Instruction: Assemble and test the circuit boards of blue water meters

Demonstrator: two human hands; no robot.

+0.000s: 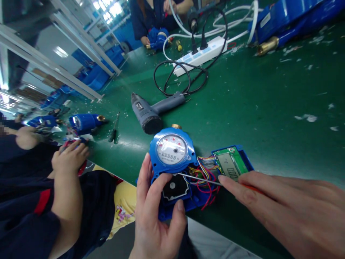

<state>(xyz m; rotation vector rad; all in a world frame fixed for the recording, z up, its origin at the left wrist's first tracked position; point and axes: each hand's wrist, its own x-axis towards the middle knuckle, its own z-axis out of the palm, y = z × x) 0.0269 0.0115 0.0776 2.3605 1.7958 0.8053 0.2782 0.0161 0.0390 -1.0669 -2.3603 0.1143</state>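
Water meter (171, 148), blue-cased, its dial facing the camera, sits at the near edge of the desk (269, 108). My left hand (160, 216) wraps its housing from below, thumb on the near side, seemingly to steady it. My right hand (291, 208) grips a slim screwdriver (199, 178), shaft pointing left beneath the dial; I cannot tell what its tip touches. Coloured wires (206, 176) run to a display board (233, 163), probably why it lies so close. Ahead, a heat gun (147, 111) limits my reach; leftward, a co-worker's arm (67, 194). The widest room for moving is ahead and right.
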